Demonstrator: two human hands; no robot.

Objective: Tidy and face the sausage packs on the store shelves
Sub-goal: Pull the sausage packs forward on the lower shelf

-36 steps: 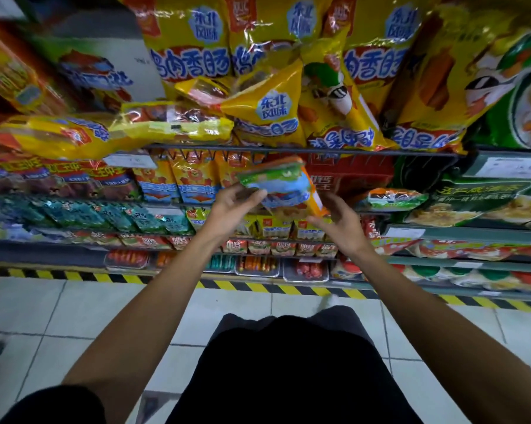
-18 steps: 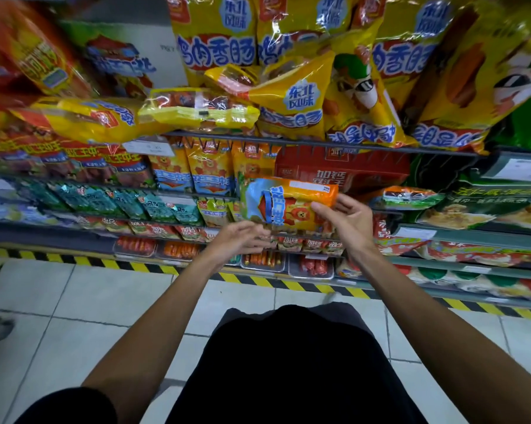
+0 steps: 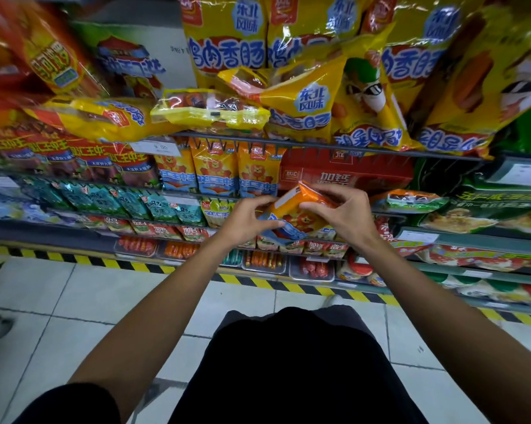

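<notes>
1. Orange sausage pack (image 3: 299, 213) with a lion print, held tilted in front of the middle shelves, between both hands and clear of the shelf edge.
2. Left hand (image 3: 248, 221) gripping the pack's lower left end, thumb and fingers curled round its blue-edged corner.
3. Right hand (image 3: 341, 214) clamped over the pack's upper right part, fingers arched across the top; most of the pack's right side hidden beneath that palm.
4. Print on the held pack partly covered and tilted, so not readable.
5. Just behind the hands, a row of matching lion packs (image 3: 216, 172) standing upright on the wire shelf (image 3: 319, 145), beside a red carton (image 3: 345, 175) whose lower edge is blocked by the hands.
6. Above, large yellow bags (image 3: 227, 41) cut off by the top edge; one smaller yellow bag (image 3: 210, 110) lying flat across the shelf front.
7. Far left orange bags (image 3: 48, 61) smeared by blur, lettering hard to make out.
8. At right, green packs (image 3: 490, 209) warped by the wide lens and cut off at the frame edge.
9. Lowest shelf trays of small sausages (image 3: 137, 246) too small for detail, partly masked by both forearms.
10. Below, hazard-striped floor edge (image 3: 129, 266) and white tiles (image 3: 74, 301); dark shorts (image 3: 288, 362) filling the lower centre.
</notes>
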